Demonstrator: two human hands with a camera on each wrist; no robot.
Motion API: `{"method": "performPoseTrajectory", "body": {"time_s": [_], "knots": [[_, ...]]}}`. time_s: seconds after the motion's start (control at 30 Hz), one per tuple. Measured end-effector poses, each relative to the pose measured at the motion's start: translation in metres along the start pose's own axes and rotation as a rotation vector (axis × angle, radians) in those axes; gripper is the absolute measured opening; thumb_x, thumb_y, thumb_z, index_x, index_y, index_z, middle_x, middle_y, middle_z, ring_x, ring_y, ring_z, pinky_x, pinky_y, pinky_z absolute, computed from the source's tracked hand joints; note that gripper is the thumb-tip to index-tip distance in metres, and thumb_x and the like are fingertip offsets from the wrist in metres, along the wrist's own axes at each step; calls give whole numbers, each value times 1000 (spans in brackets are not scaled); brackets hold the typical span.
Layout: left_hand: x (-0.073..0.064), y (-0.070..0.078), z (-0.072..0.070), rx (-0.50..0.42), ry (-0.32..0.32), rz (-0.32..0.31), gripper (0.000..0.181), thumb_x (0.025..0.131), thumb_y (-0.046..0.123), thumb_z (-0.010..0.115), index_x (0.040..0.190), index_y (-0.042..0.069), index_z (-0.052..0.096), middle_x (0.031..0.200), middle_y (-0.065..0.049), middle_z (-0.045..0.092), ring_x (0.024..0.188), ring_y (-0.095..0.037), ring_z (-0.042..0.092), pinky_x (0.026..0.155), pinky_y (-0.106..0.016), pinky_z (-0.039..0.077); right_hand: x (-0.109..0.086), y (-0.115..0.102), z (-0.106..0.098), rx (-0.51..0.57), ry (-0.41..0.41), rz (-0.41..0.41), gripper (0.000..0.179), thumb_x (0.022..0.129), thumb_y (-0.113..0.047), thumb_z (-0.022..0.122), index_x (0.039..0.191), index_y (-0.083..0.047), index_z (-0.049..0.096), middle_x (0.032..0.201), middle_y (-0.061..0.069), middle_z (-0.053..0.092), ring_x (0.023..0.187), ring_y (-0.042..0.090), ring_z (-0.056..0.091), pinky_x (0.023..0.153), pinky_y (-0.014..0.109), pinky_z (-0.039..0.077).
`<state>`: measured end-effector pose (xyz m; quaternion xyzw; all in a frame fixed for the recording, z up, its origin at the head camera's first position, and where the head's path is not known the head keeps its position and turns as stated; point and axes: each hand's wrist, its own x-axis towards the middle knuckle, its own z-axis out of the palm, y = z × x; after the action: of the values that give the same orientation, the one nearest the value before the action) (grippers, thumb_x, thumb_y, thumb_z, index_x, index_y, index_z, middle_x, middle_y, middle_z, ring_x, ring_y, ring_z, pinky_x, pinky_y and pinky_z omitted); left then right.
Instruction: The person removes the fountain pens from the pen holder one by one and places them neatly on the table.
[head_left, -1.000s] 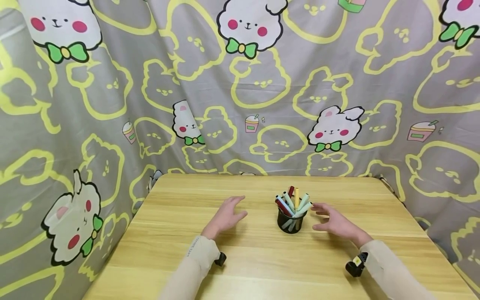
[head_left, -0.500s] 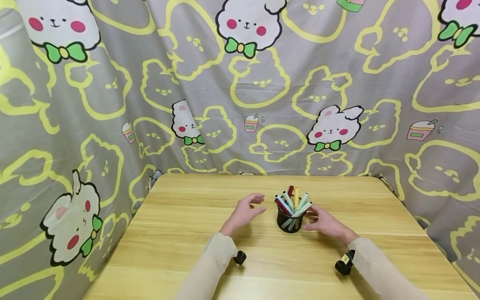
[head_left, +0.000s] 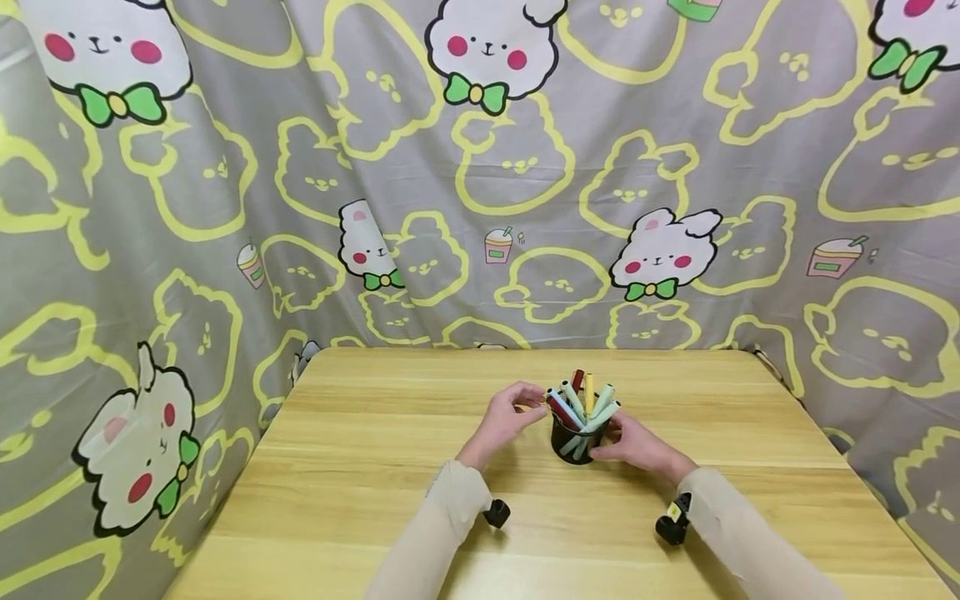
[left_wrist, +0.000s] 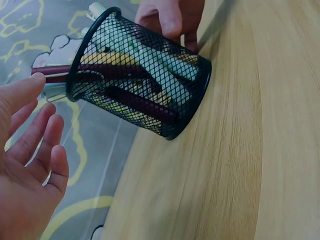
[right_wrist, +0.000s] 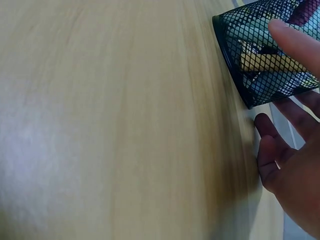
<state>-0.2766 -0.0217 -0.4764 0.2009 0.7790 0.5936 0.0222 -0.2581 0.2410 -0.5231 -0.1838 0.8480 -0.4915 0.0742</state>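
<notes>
A black mesh pen holder (head_left: 567,442) stands upright on the table, filled with several markers in pale green, light blue, dark red and yellow (head_left: 588,392). My right hand (head_left: 636,446) holds its right side. In the right wrist view, that hand's thumb lies across the mesh (right_wrist: 267,62) and its other fingers reach behind it. My left hand (head_left: 510,421) is at the holder's left, fingers loosely bent. The left wrist view puts the left thumb tip by the end of a dark red marker (left_wrist: 55,73); whether they touch I cannot tell. The other left fingers hold nothing.
The wooden table (head_left: 360,433) extends around the holder on every side. A grey patterned curtain (head_left: 420,183) hangs behind the far edge and along the left. A small black camera (head_left: 497,513) sits on the left wrist, another (head_left: 672,521) on the right.
Both hands have moved inward to the pen holder. The left has come rightward up to the markers; the right has come leftward and taken hold of the holder's side. The holder stays in place.
</notes>
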Motion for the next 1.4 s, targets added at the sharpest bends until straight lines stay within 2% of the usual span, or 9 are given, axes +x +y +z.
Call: {"method": "performPoseTrajectory", "body": {"time_s": [0.2, 0.33, 0.6, 0.8, 1.03, 1.1, 1.23, 1.33, 1.4], "knots": [[-8, 30, -1, -19, 2, 7, 22, 85, 2, 69, 105, -3, 64, 100, -17, 65, 91, -25, 60, 73, -25, 46, 5, 4, 1, 75, -31, -34, 68, 75, -14, 81, 130, 1, 44, 129, 20, 50, 117, 35, 47, 99, 48, 35], [-9, 33, 1, -8, -3, 0, 22, 85, 2, 69, 106, -2, 65, 100, -16, 66, 92, -26, 61, 73, -25, 46, 6, 6, 3, 86, -61, -39, 71, 76, -14, 80, 133, 3, 41, 130, 21, 50, 117, 31, 47, 99, 40, 35], [6, -2, 11, -9, 1, 16, 25, 83, 9, 73, 107, 5, 66, 97, -6, 67, 88, -17, 61, 71, -26, 47, 8, 5, 1, 105, -83, -45, 73, 78, -15, 79, 136, 1, 38, 131, 19, 49, 114, 24, 48, 94, 26, 39], [7, -9, 15, -14, -6, 13, 23, 83, 12, 74, 103, 7, 65, 93, -1, 65, 84, -12, 60, 72, -26, 48, 8, 6, 3, 122, -84, -34, 74, 77, -13, 79, 136, 2, 38, 132, 20, 48, 116, 28, 45, 95, 28, 38], [7, -9, 17, -31, 8, 14, 23, 84, 13, 73, 104, 5, 65, 93, -3, 64, 85, -15, 59, 72, -26, 47, 9, 6, 2, 133, -94, -46, 77, 77, -14, 80, 138, 2, 36, 134, 20, 47, 119, 27, 45, 96, 25, 37], [6, -5, 16, -30, 5, 4, 23, 85, 10, 72, 105, 3, 64, 95, -7, 64, 88, -20, 60, 74, -27, 47, 10, 6, 2, 139, -98, -46, 77, 77, -14, 80, 138, 1, 35, 135, 19, 46, 121, 27, 44, 96, 23, 36], [-3, 16, 10, -45, -2, 16, 23, 86, 6, 68, 107, -2, 62, 99, -13, 64, 93, -27, 60, 76, -28, 47, 10, 5, 2, 165, -105, -31, 78, 76, -13, 80, 139, -1, 35, 137, 18, 44, 123, 30, 41, 95, 19, 35], [-9, 29, 7, -63, -5, 25, 23, 87, 5, 67, 107, -4, 62, 100, -14, 64, 93, -24, 60, 78, -28, 47, 9, 5, 2, 161, -109, -50, 78, 77, -13, 79, 139, 0, 34, 137, 19, 44, 123, 30, 41, 96, 20, 34], [-9, 29, 6, -82, -2, 27, 23, 87, 4, 67, 107, -5, 62, 101, -15, 64, 93, -22, 60, 80, -28, 48, 9, 6, 2, 155, -106, -60, 77, 77, -13, 79, 139, 0, 35, 136, 19, 45, 122, 28, 43, 96, 21, 35]]}}
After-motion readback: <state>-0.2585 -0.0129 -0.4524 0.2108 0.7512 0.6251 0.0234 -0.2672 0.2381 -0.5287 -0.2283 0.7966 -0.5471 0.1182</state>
